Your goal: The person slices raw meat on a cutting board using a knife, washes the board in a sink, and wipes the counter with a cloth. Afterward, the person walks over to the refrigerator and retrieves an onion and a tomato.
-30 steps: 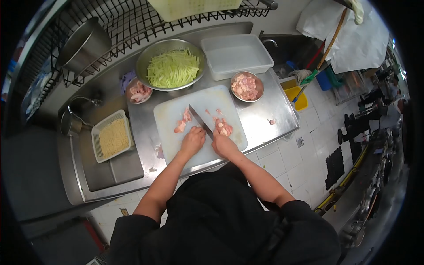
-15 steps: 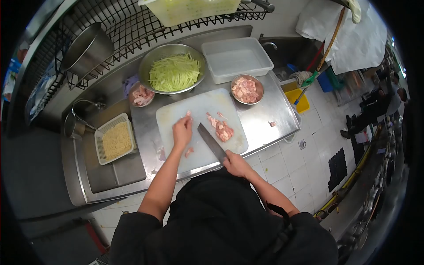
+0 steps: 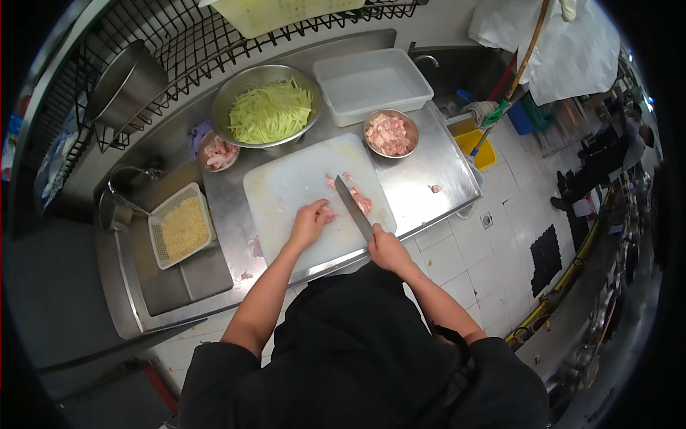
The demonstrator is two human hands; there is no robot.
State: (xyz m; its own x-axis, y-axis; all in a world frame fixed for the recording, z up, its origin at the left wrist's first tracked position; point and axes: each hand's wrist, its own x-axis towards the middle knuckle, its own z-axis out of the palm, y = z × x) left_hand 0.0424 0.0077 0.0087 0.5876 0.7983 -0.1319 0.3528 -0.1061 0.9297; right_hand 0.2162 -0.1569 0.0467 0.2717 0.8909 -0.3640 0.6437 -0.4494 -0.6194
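Observation:
My right hand is wrapped round the handle of a wide-bladed knife, whose tip points away from me over the white cutting board. Beside the blade on its right lie cut pieces of raw meat, partly hidden by it. My left hand is closed with its fingertips at a small piece of meat, left of the knife. A few small scraps of meat lie near the knife tip.
Behind the board stand a bowl of green strips, a clear plastic tub and a bowl of meat pieces. A smaller meat bowl is at the left. A basket of pale shreds sits over the sink. One person is far right.
My left hand has moved down and right from the board's left part, and the meat there has shifted toward the middle. The knife has moved up and right, over the meat pile.

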